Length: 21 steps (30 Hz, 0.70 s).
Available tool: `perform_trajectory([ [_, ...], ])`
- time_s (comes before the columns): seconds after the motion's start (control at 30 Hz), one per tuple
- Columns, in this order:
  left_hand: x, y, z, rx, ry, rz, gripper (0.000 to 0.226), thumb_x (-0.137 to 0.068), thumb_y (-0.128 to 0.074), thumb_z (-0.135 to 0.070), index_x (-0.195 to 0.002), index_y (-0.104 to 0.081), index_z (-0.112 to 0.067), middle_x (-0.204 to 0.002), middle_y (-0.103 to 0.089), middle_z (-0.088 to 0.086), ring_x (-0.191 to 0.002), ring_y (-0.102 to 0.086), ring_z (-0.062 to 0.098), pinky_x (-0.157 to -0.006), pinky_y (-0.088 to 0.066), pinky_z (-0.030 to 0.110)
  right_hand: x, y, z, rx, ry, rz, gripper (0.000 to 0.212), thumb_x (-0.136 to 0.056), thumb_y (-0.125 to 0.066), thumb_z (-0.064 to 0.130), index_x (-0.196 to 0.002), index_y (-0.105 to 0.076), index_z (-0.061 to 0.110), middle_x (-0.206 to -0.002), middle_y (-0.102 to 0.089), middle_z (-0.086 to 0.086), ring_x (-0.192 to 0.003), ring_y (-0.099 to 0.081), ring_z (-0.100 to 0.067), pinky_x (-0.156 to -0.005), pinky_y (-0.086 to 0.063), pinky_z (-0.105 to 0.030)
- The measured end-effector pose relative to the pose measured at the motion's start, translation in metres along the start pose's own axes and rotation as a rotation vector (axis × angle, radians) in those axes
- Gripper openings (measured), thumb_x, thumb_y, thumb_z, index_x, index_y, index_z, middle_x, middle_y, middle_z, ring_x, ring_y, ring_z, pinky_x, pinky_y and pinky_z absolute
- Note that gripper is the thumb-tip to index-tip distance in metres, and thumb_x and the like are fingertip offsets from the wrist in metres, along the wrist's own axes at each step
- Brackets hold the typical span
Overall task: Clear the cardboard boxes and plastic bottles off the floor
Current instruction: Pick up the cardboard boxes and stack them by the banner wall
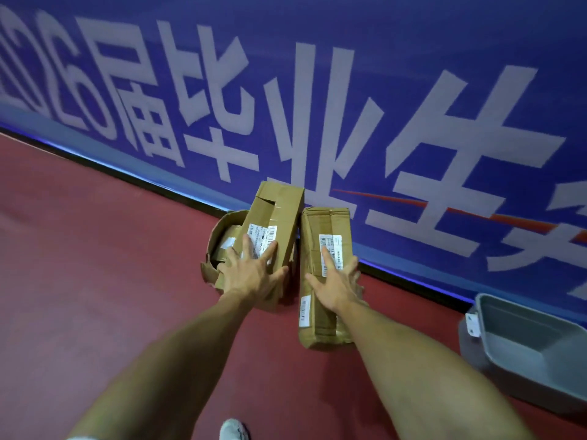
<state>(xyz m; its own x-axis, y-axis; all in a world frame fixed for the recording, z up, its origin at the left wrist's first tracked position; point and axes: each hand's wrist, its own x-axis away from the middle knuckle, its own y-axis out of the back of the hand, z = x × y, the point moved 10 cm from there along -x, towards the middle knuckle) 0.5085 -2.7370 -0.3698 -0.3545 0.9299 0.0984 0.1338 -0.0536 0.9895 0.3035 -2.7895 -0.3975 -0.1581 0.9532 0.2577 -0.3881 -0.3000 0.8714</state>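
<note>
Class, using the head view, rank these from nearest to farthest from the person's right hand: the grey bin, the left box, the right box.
1. Right box: directly under the right hand, which touches it.
2. Left box: just to the left, under the left hand.
3. Grey bin: farther off to the right, on the floor.

The two long boxes are matt brown cardboard, creased and dented. The left box is torn open at its far flap. The right box, at its 3 o'clock, carries a glossy strip of tape along its length. The paper labels look white and smooth. At 9 o'clock of the left box a curled cardboard piece has ragged edges. The floor is dull red, finely grained. The banner at 12 o'clock is smooth blue with faint sheen. The bin at 4 o'clock is smooth grey plastic
</note>
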Motion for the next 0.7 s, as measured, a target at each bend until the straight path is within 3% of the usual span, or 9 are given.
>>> perform_trajectory([
  [0.3, -0.160, 0.001, 0.081, -0.001, 0.052, 0.064, 0.071, -0.086, -0.027, -0.084, -0.150, -0.014, -0.055, -0.163, -0.006, 0.007, -0.133, -0.026, 0.042, -0.102, -0.036, 0.059, -0.148, -0.031, 0.107, 0.031, 0.019, 0.074, 0.078, -0.095, -0.047, 0.065, -0.156, 0.000, 0.049, -0.161, 0.017, -0.022, -0.147, -0.013, -0.045, -0.115, -0.026, -0.056],
  [0.7, -0.357, -0.032, 0.101, 0.000, 0.105, 0.163, 0.073, -0.085, -0.025, -0.085, -0.150, -0.009, -0.058, -0.164, -0.003, 0.007, -0.138, -0.024, 0.044, -0.103, -0.037, 0.061, -0.367, -0.042, 0.173, 0.072, -0.005, 0.171, 0.077, -0.097, -0.045, 0.063, -0.157, -0.001, 0.046, -0.162, 0.017, -0.021, -0.148, -0.010, -0.045, -0.114, -0.026, -0.058],
])
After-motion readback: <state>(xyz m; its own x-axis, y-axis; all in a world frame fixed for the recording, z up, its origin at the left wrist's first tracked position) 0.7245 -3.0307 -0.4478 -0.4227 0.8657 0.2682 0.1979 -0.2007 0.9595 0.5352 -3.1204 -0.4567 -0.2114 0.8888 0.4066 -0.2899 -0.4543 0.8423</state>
